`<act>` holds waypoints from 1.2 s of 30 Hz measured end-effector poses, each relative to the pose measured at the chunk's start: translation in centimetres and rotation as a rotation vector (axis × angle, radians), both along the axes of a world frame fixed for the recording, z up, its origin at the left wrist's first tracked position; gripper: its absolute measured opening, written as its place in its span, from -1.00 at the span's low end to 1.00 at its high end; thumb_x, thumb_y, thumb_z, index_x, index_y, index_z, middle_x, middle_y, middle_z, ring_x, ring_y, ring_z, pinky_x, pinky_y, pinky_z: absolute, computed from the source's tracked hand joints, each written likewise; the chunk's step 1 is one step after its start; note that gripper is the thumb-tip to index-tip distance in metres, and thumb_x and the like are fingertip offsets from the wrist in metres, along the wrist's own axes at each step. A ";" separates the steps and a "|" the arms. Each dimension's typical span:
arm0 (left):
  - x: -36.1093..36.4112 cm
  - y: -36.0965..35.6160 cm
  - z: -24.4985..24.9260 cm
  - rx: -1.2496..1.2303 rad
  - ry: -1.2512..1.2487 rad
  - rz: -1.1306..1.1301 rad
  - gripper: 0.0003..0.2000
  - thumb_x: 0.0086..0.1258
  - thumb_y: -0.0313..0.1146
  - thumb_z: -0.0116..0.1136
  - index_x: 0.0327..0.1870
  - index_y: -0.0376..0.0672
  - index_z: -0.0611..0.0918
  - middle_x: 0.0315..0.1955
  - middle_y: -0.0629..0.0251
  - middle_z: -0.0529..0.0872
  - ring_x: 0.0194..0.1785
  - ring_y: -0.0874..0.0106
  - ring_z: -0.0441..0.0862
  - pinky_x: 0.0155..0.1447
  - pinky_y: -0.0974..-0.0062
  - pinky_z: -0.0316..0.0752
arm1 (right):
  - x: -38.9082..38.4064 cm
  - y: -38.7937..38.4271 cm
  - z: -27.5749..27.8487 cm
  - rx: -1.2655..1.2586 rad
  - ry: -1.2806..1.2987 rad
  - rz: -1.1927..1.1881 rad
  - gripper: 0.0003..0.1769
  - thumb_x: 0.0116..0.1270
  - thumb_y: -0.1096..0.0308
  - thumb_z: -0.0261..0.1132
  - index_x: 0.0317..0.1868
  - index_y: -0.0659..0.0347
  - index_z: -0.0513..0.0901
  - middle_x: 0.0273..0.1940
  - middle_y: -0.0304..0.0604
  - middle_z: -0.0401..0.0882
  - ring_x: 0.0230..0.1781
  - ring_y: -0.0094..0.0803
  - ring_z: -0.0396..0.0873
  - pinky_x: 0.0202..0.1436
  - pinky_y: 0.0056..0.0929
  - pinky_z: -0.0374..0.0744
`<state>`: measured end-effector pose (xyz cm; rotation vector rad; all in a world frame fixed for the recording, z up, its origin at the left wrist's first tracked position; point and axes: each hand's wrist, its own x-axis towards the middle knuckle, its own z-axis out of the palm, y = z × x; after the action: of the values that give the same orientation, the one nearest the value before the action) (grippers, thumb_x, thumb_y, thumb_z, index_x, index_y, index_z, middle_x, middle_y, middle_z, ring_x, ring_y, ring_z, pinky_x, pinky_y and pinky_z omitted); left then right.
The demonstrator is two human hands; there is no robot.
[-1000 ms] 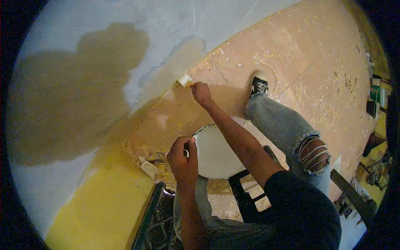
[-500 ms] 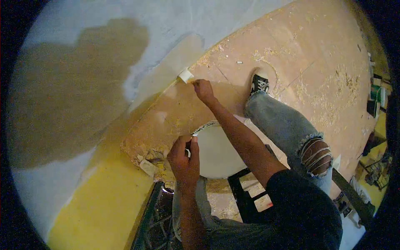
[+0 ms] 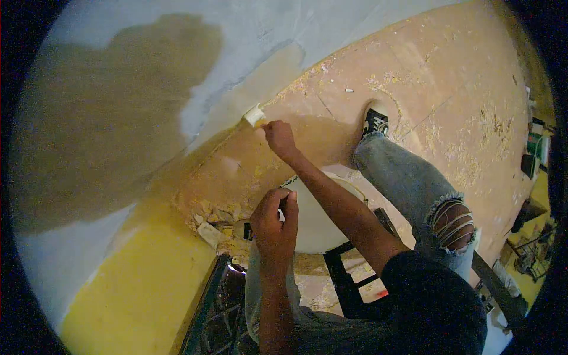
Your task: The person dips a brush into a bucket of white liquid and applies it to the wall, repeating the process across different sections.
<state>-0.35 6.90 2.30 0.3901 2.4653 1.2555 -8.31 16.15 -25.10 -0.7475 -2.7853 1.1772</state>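
My right hand (image 3: 279, 141) is closed around the handle of a paintbrush (image 3: 254, 115) with pale, wide bristles. The bristles touch the wall along the edge where it meets the brown floor surface. Closer to me, my left hand (image 3: 275, 222) is closed with thumb and fingers pinched at the left rim of a round white bucket (image 3: 322, 228). My right forearm crosses over the bucket and hides part of it. A pale, wet-looking liquid or surface fills the bucket's top.
My shoe (image 3: 376, 121) stands on the brown floor, which is scattered with flaking crumbs. A black frame (image 3: 340, 278) is below the bucket. A pale chunk (image 3: 208, 234) lies at the floor's corner. Tools and a green container (image 3: 535, 145) stand at the far right.
My right hand has moved left and slightly down along the edge, the brush with it. My left hand has shifted a little to the right in view, at the bucket's rim.
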 end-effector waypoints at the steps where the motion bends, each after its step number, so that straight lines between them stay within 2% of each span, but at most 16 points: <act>1: 0.1 0.1 0.2 -0.004 0.012 0.002 -0.91 0.36 -0.45 0.15 -0.35 -0.26 0.55 -0.50 0.20 0.60 -0.50 0.36 0.52 -0.35 0.40 0.43 | 0.9 -0.5 0.7 0.000 -0.001 0.003 -0.61 0.38 0.15 0.18 -0.47 0.30 0.65 -0.60 0.01 0.61 -0.57 -0.05 0.60 -0.42 -0.16 0.54; 3: 0.2 -0.1 0.2 -0.015 0.021 0.008 -0.90 0.36 -0.44 0.15 -0.35 -0.26 0.55 -0.51 0.20 0.59 -0.50 0.35 0.52 -0.35 0.39 0.43 | 2.6 -1.4 0.9 -0.292 -0.002 -0.085 -0.60 0.38 0.13 0.18 -0.45 0.29 0.67 -0.61 -0.01 0.62 -0.57 -0.09 0.61 -0.41 -0.18 0.55; 7: 0.4 -0.4 0.0 -0.002 -0.031 0.027 -0.90 0.36 -0.45 0.15 -0.35 -0.27 0.55 -0.52 0.18 0.59 -0.50 0.34 0.53 -0.35 0.39 0.42 | 2.5 -1.9 -3.9 -0.274 0.107 0.018 -0.63 0.37 0.19 0.16 -0.44 0.30 0.68 -0.62 -0.03 0.60 -0.57 -0.11 0.61 -0.40 -0.17 0.56; 9: 0.0 -0.3 0.3 0.006 0.001 0.026 -0.90 0.35 -0.45 0.15 -0.35 -0.27 0.55 -0.52 0.17 0.58 -0.50 0.33 0.53 -0.35 0.39 0.42 | 0.5 -2.6 -9.1 0.171 0.029 0.155 -0.73 0.26 0.27 0.19 -0.48 0.30 0.61 -0.42 0.11 0.57 -0.36 0.09 0.57 -0.25 0.01 0.49; 12: -0.1 -0.3 0.6 0.006 -0.015 0.021 -0.91 0.35 -0.45 0.15 -0.34 -0.26 0.55 -0.52 0.17 0.57 -0.50 0.32 0.52 -0.35 0.39 0.42 | -2.5 -2.7 -8.9 0.145 -0.003 0.126 -0.72 0.25 0.27 0.18 -0.50 0.31 0.59 -0.41 0.15 0.56 -0.37 0.10 0.56 -0.24 0.01 0.52; 16: -0.1 -0.7 0.4 0.006 -0.051 0.014 -0.89 0.37 -0.41 0.16 -0.32 -0.26 0.57 -0.51 0.20 0.59 -0.47 0.37 0.52 -0.33 0.42 0.43 | 0.2 -4.3 -1.3 -0.047 0.006 0.274 -0.73 0.24 0.26 0.19 -0.48 0.32 0.59 -0.42 0.16 0.57 -0.35 0.10 0.58 -0.24 0.01 0.54; 18: 0.1 -0.9 0.3 0.003 -0.074 0.015 -0.85 0.38 -0.35 0.16 -0.30 -0.26 0.59 -0.51 0.24 0.62 -0.45 0.43 0.53 -0.31 0.47 0.44 | 1.6 -5.4 -0.7 -0.061 0.069 0.221 -0.74 0.20 0.28 0.22 -0.58 0.23 0.61 -0.51 0.06 0.57 -0.41 -0.01 0.59 -0.38 -0.07 0.54; 21: -0.1 -0.8 0.3 0.026 -0.014 0.015 -0.85 0.38 -0.35 0.16 -0.30 -0.27 0.58 -0.51 0.23 0.62 -0.46 0.43 0.53 -0.31 0.47 0.44 | 0.9 -6.2 -11.6 0.115 0.032 0.212 -0.73 0.23 0.27 0.21 -0.55 0.26 0.61 -0.49 0.09 0.58 -0.45 0.03 0.59 -0.36 -0.04 0.54; 22: -0.2 -0.7 0.4 0.016 -0.012 0.016 -0.87 0.37 -0.38 0.17 -0.32 -0.26 0.56 -0.52 0.20 0.59 -0.48 0.38 0.52 -0.33 0.42 0.43 | 0.0 -5.7 -12.3 0.112 0.035 0.211 -0.73 0.23 0.27 0.21 -0.55 0.26 0.61 -0.49 0.09 0.58 -0.45 0.03 0.59 -0.36 -0.04 0.54; 24: -0.1 -0.6 0.5 0.003 -0.012 0.019 -0.88 0.35 -0.42 0.18 -0.34 -0.26 0.54 -0.53 0.17 0.55 -0.49 0.32 0.51 -0.35 0.38 0.41 | -0.8 -4.9 -13.1 0.088 0.111 -0.049 -0.72 0.28 0.26 0.19 -0.48 0.28 0.62 -0.49 0.09 0.58 -0.45 0.05 0.58 -0.34 -0.02 0.53; 25: 0.0 -0.6 0.3 0.009 -0.027 0.031 -0.89 0.36 -0.42 0.18 -0.33 -0.26 0.55 -0.54 0.17 0.55 -0.50 0.32 0.51 -0.35 0.37 0.41 | -1.7 -4.3 -8.7 0.023 -0.052 -0.094 -0.71 0.32 0.25 0.17 -0.43 0.30 0.61 -0.52 0.08 0.56 -0.43 0.05 0.57 -0.32 -0.02 0.52; 28: 0.0 -0.7 0.3 0.028 -0.066 0.036 -0.86 0.36 -0.37 0.18 -0.33 -0.26 0.57 -0.53 0.20 0.58 -0.49 0.37 0.50 -0.35 0.41 0.41 | -0.9 -6.6 -4.8 0.167 -0.018 0.078 -0.72 0.34 0.26 0.16 -0.39 0.32 0.61 -0.49 0.11 0.57 -0.40 0.06 0.59 -0.25 -0.03 0.54; 29: 0.0 -0.7 0.5 0.038 -0.088 0.031 -0.83 0.37 -0.32 0.18 -0.33 -0.26 0.58 -0.51 0.22 0.61 -0.49 0.43 0.50 -0.34 0.45 0.42 | -0.1 -6.8 -4.4 0.024 0.039 0.218 -0.73 0.36 0.28 0.15 -0.37 0.33 0.61 -0.45 0.14 0.58 -0.39 0.10 0.59 -0.22 -0.02 0.55; 33: 0.1 -0.7 0.8 0.073 -0.018 0.046 -0.84 0.36 -0.33 0.20 -0.34 -0.25 0.58 -0.52 0.22 0.61 -0.51 0.43 0.48 -0.36 0.45 0.41 | 2.1 -8.1 0.1 -0.147 -0.074 0.154 -0.74 0.34 0.29 0.16 -0.38 0.32 0.62 -0.41 0.14 0.58 -0.36 0.13 0.58 -0.23 0.00 0.54; 35: 0.0 -1.1 1.3 -0.015 -0.028 -0.005 -0.86 0.39 -0.35 0.14 -0.26 -0.24 0.59 -0.42 0.08 0.65 -0.35 0.14 0.63 -0.24 0.30 0.50 | 2.0 -6.7 -0.3 -0.071 -0.049 0.275 -0.73 0.32 0.28 0.17 -0.42 0.32 0.62 -0.40 0.14 0.58 -0.36 0.11 0.57 -0.25 0.00 0.53; 36: 0.1 -1.2 1.5 -0.012 -0.023 0.004 -0.86 0.39 -0.35 0.14 -0.26 -0.24 0.59 -0.42 0.08 0.65 -0.35 0.14 0.63 -0.24 0.30 0.50 | 1.4 -6.4 -1.9 -0.067 -0.045 0.284 -0.73 0.32 0.28 0.17 -0.42 0.32 0.62 -0.40 0.14 0.58 -0.36 0.11 0.57 -0.25 0.00 0.53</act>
<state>-0.23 5.67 3.82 0.3663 2.4547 1.2393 -6.90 9.76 -27.03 -0.3939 -2.9765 1.3152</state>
